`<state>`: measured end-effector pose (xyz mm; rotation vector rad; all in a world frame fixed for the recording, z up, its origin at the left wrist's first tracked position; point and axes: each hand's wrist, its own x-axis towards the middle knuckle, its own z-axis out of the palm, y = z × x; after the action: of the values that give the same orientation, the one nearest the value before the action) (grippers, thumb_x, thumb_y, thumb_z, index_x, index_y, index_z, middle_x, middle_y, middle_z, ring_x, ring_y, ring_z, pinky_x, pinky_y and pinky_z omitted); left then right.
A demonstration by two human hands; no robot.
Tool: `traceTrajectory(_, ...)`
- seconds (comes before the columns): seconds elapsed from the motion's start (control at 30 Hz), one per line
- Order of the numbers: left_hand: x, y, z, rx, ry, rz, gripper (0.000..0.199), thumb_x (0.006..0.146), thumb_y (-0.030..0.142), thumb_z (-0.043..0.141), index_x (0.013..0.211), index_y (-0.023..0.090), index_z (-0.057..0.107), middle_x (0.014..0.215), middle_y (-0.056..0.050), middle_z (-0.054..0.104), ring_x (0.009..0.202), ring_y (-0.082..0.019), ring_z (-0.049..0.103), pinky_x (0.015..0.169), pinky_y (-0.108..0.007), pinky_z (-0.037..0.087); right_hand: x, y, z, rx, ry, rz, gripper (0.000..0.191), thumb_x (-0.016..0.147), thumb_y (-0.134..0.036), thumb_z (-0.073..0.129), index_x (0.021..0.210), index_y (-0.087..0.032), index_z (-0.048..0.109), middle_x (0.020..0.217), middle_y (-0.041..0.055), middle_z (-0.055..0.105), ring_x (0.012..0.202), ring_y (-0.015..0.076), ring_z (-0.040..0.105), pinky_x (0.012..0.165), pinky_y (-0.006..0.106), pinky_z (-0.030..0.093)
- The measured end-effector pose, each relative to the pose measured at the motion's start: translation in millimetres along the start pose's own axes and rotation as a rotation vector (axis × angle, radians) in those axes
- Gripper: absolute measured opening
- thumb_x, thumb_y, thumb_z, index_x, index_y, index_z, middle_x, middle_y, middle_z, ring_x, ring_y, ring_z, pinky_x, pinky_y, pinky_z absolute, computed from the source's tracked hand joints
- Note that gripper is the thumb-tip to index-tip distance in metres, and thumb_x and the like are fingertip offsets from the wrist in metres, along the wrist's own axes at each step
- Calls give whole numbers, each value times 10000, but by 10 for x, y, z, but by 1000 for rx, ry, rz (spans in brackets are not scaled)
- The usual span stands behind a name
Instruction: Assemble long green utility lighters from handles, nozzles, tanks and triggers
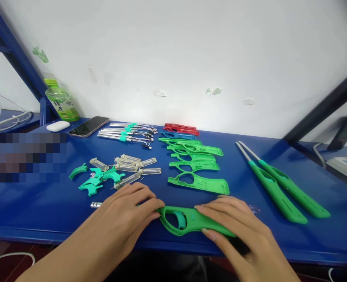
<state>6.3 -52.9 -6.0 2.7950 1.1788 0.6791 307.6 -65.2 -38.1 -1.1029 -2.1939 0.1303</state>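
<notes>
A green lighter body [191, 220] with a teal trigger in its finger hole lies across the front of the blue table. My left hand [135, 213] is closed around its front end, with a silver tube tip [96, 204] sticking out to the left of the hand. My right hand [238, 223] grips the wide handle end between thumb and fingers. Behind it are several green half shells [201, 183]. Teal triggers [91, 184] and clear fuel tanks [150, 171] are heaped behind my left hand.
Two long green lighters [281, 196] lie at the right. Silver rods with wires [114, 136], red shells [181, 128] and a blue shell [177, 135] are near the wall. A phone [89, 126], a white case [58, 125] and a bottle [62, 101] stand or lie at the back left.
</notes>
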Motion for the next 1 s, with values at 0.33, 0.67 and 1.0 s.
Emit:
traceTrajectory(0.33,-90,-5,76,-36,-67,-78,318,1191,295,376,1207,325,692,1164,41,745,1120,-211,657,1110,-402,447,13,1,0,-21,20,-26,270,1046,-371,715,1311,-391,758,1206,-49,836,1101,222,790,985,363,633)
traceTrajectory(0.67,-45,64,62,39,149,-159,295,1160,355,504,1443,314,575,1368,-21,690,1260,-234,650,1055,-373,528,-80,44,-10,32,239,126,254,1066,-320,684,1302,-387,751,1238,-68,823,1082,158,801,948,232,629)
traceTrajectory(1.0,-5,73,190,-143,49,-40,279,1117,106,534,1226,303,698,1252,-3,637,1155,-180,576,1027,-350,446,-101,75,18,9,260,136,248,1061,-326,694,1294,-379,760,1218,-58,834,1065,170,809,946,246,634)
